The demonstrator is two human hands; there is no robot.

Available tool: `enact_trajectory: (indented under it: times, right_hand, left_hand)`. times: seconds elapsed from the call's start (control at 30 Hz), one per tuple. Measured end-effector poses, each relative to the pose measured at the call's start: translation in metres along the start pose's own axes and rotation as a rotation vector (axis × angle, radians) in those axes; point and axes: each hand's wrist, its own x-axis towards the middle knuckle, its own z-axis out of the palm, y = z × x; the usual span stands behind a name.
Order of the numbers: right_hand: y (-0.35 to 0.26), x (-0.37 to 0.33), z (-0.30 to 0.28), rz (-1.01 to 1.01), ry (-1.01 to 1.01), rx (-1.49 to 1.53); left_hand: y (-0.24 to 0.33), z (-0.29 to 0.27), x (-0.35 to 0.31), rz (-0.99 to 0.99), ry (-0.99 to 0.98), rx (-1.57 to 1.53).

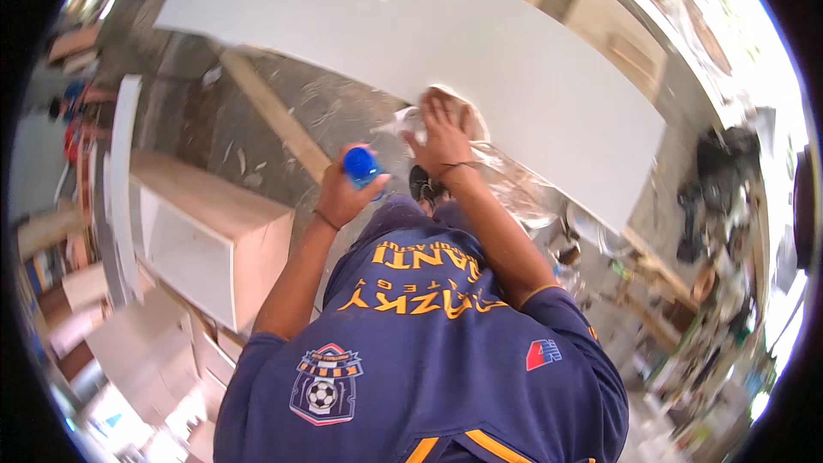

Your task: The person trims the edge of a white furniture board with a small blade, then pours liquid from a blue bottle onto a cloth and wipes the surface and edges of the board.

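Observation:
My left hand (341,195) is wrapped round a small clear bottle with a blue cap (360,162), held beside the near edge of a long white panel (386,21). My right hand (447,141) lies flat on the panel near that edge, its fingers stretched out over a whitish cloth (478,126). Part of the cloth is hidden under the palm, and a loose end hangs past the edge. Crumpled clear plastic sheeting (512,184) drapes down just right of my right wrist.
At the left stands a box-like cabinet (193,240) with white and wood-toned faces. A wooden beam (274,111) runs under the panel across the littered floor. Scrap and black bags (729,163) pile up at the right. Another person in red (75,133) is at the far left.

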Motion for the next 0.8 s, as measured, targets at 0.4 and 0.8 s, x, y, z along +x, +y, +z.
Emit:
enact_trajectory:
  times: [0.4,0.8]
  right_hand:
    - [0.0,0.006,-0.002,0.124,-0.092,-0.301]
    - [-0.187,0.215,0.091,-0.176,-0.238,-0.468]
  left_hand:
    - [-0.064,-0.054,-0.099,-0.289,0.303,0.126]
    - [-0.158,-0.171,-0.095,-0.321,0.564,0.073]
